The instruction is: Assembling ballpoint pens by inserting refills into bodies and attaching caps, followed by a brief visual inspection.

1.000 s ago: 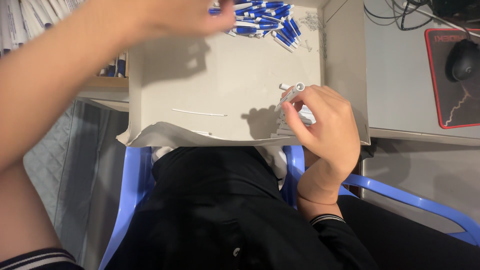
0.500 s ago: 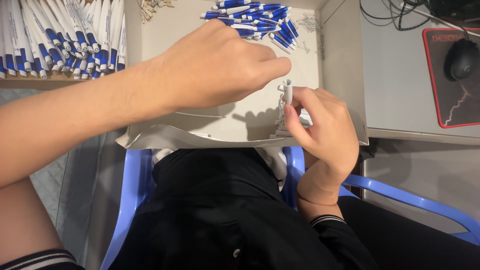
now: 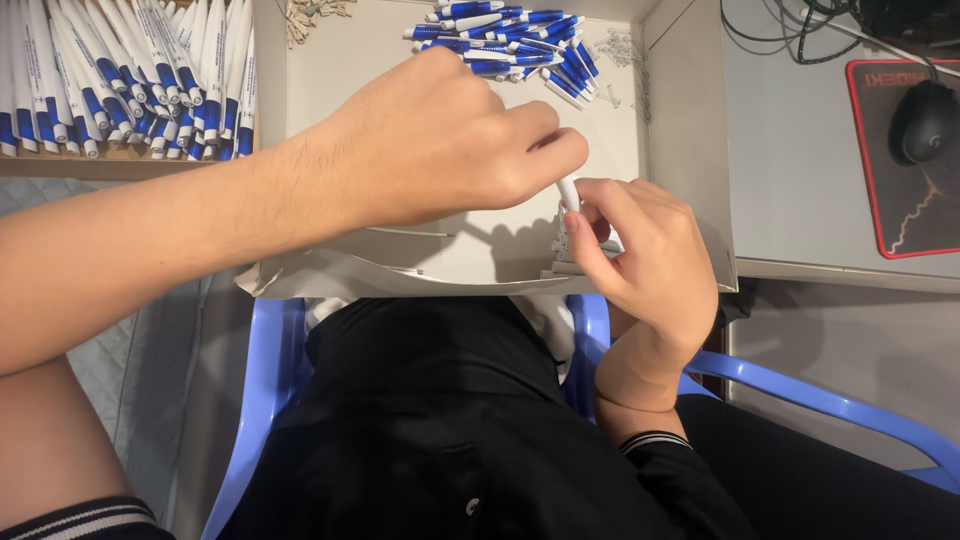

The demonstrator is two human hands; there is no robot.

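My left hand (image 3: 450, 150) and my right hand (image 3: 640, 255) meet over a shallow cardboard box (image 3: 680, 120) on my lap. Both pinch a small white pen part (image 3: 569, 193) between their fingertips; most of it is hidden by the fingers. A heap of blue-and-white pen parts (image 3: 520, 45) lies at the far end of the box. A small pile of metal springs (image 3: 625, 50) lies beside that heap. Tiny tan pieces (image 3: 310, 15) sit in the box's far left corner.
Rows of blue-and-white pens (image 3: 120, 80) fill a tray at the upper left. A desk to the right holds a black mouse (image 3: 925, 120) on a red-edged mouse pad (image 3: 905, 220) and cables. I sit on a blue plastic chair (image 3: 800, 390).
My left hand came back from the far pile of pen parts to my right hand and now grips the white part together with it. My right hand stayed in place.
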